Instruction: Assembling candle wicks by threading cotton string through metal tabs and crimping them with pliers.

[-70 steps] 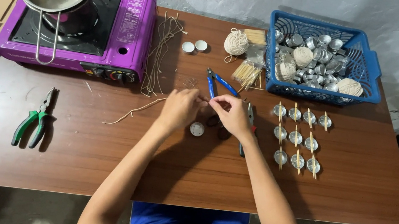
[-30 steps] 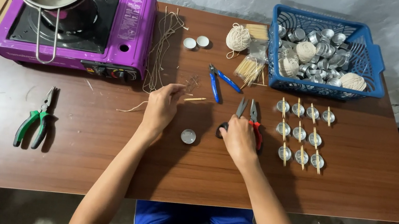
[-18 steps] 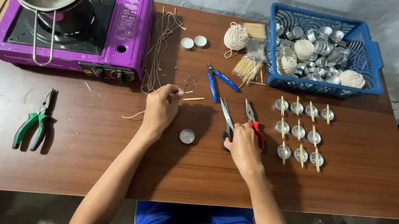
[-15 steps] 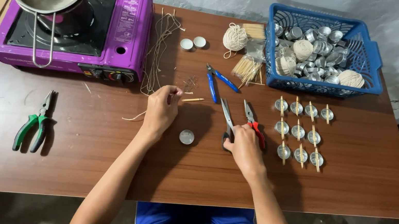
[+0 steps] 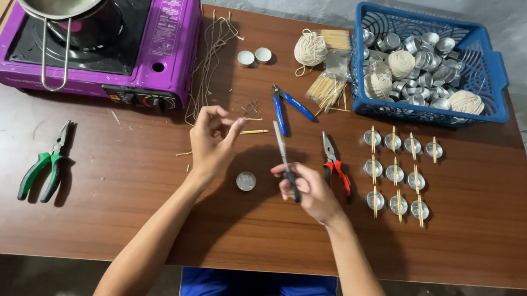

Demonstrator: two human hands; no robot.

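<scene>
My left hand (image 5: 213,139) pinches a thin wooden stick (image 5: 249,125) between thumb and fingertips, raised above the brown table (image 5: 130,218). My right hand (image 5: 309,189) is curled tight around the handles of scissors (image 5: 284,158), blades pointing up and away from me. Between my hands a small round metal cup (image 5: 246,180) sits on the table. Red-handled pliers (image 5: 335,163) lie just beside my right hand, blue-handled pliers (image 5: 286,106) farther off, near rows of cups with sticks (image 5: 398,174).
</scene>
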